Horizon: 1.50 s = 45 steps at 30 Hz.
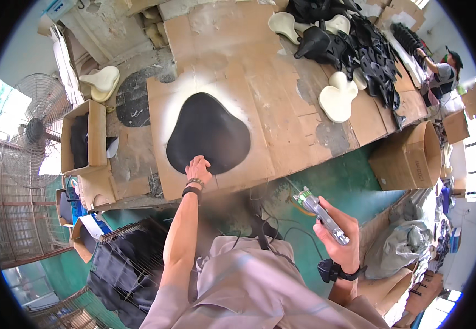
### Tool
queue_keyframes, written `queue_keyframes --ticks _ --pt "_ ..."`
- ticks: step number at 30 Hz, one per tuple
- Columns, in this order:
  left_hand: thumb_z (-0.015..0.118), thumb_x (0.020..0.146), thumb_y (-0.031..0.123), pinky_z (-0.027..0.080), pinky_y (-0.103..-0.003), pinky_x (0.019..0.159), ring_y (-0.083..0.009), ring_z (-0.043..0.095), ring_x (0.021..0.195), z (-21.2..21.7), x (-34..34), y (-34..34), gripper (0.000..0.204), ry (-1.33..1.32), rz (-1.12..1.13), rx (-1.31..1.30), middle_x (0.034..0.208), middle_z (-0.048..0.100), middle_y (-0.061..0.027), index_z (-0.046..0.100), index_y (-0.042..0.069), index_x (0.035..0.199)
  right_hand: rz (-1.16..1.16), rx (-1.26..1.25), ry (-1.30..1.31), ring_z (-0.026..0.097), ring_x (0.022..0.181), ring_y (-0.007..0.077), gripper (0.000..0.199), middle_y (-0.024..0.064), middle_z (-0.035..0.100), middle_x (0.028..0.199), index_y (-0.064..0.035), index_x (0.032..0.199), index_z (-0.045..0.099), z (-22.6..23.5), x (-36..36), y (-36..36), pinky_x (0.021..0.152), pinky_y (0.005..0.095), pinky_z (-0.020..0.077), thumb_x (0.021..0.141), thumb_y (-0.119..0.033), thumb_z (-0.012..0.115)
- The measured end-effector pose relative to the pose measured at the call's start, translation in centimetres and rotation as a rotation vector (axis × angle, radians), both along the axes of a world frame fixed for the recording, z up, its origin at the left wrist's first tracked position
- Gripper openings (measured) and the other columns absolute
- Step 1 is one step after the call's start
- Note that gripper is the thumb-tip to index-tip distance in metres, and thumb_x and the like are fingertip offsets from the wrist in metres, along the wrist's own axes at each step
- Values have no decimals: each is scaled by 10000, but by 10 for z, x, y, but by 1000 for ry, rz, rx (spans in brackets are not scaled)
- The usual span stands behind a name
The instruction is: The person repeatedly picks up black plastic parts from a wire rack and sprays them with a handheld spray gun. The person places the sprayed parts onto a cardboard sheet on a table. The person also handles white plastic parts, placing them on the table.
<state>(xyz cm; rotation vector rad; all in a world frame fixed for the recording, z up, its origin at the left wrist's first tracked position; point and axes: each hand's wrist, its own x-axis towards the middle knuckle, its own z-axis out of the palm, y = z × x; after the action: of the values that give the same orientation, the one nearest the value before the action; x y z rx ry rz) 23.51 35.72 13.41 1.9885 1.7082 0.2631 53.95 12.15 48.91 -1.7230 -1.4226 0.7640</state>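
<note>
A black saddle cover (pixel 207 131), roughly a rounded triangle, lies flat on a cardboard sheet (pixel 265 142) that covers the bench. Pale overspray surrounds its upper edges. My left hand (pixel 198 169) is at the cover's near edge, fingers bent and closed on it; the fingertips are partly hidden. Off the bench's front edge, to the right, my right hand (pixel 339 233) grips a spray gun (pixel 324 215), its nozzle end tilted up toward the bench.
Black saddles (pixel 353 52) are heaped at the back right, with cream foam saddle pads (pixel 338 97) beside them. Another pad (pixel 102 82) sits at left, behind an open box (pixel 88 153). A fan (pixel 35 130) stands far left. A large carton (pixel 405 159) and a co-worker (pixel 446 74) are at right.
</note>
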Motion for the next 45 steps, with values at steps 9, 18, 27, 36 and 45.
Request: queue_keyframes --ticks 9,18,27,36,45 --pt "554 697 -66 472 -439 979 -368 571 1151 38 -31 -69 347 -388 -20 230 1196 639 -156 658 91 989 146 63 -7 655 735 262 527 183 685 934 8 1298 598 3 -15 31 693 305 510 788 24 732" --pt "569 793 6 551 -335 837 -245 716 916 -52 -145 -233 238 -251 475 -265 919 742 -120 720 66 967 180 57 -41 659 744 265 543 173 686 921 4 1297 601 6 -20 27 684 304 510 772 20 740" --pt "533 874 22 569 -317 646 -229 702 757 -181 -222 -368 232 -377 401 -535 847 714 -94 730 53 994 148 67 -83 644 710 251 542 162 679 885 10 1282 613 18 -17 8 667 302 502 755 24 738" --pt "510 875 -16 562 -362 645 -242 679 775 -119 -169 -313 265 -870 1079 -784 924 701 -150 662 -35 1091 173 -32 -103 685 766 267 561 178 693 925 7 1289 609 23 -19 -13 709 294 519 742 36 728" --pt "491 894 35 569 -448 822 -266 682 988 -98 -160 -258 344 -697 883 -812 1129 699 -142 637 33 1205 279 -107 -73 678 757 283 587 176 689 915 -3 1291 610 22 -23 -14 700 310 521 720 53 738"
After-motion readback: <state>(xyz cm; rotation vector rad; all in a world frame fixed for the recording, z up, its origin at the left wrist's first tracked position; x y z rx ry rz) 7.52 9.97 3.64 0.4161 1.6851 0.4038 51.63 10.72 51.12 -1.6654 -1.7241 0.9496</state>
